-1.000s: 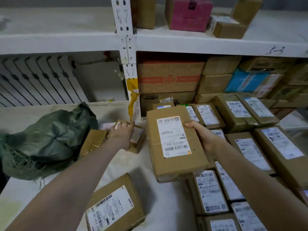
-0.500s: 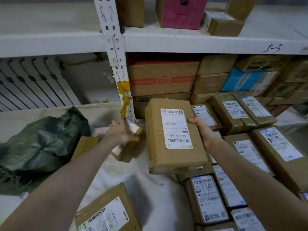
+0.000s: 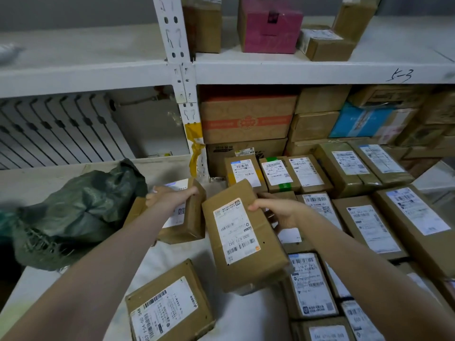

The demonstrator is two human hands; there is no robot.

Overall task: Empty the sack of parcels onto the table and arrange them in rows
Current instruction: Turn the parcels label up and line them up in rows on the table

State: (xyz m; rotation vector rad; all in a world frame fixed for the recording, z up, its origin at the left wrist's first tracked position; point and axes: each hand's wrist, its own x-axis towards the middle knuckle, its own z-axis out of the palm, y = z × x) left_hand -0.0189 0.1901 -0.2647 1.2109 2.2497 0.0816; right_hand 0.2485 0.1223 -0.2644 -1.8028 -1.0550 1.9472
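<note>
My right hand (image 3: 275, 212) grips a long brown parcel (image 3: 243, 237) by its right edge, label up, tilted above the white table (image 3: 246, 316). My left hand (image 3: 167, 200) grips a smaller brown parcel (image 3: 189, 222) lifted off the table, thumb along its top edge. The dark green sack (image 3: 73, 212) lies slumped at the table's left. Several labelled parcels lie in rows (image 3: 364, 217) on the right. One loose parcel (image 3: 170, 306) lies near the front, under my left forearm.
A white shelf post (image 3: 182, 82) with yellow tape stands behind the table. Stacked cartons (image 3: 248, 119) fill the shelf behind the rows. A pink box (image 3: 268, 25) and more cartons sit on the upper shelf. A radiator (image 3: 49, 129) is at back left.
My left hand has lifted the small parcel and brought it nearer. My right hand has tilted the long parcel and lowered it toward the table.
</note>
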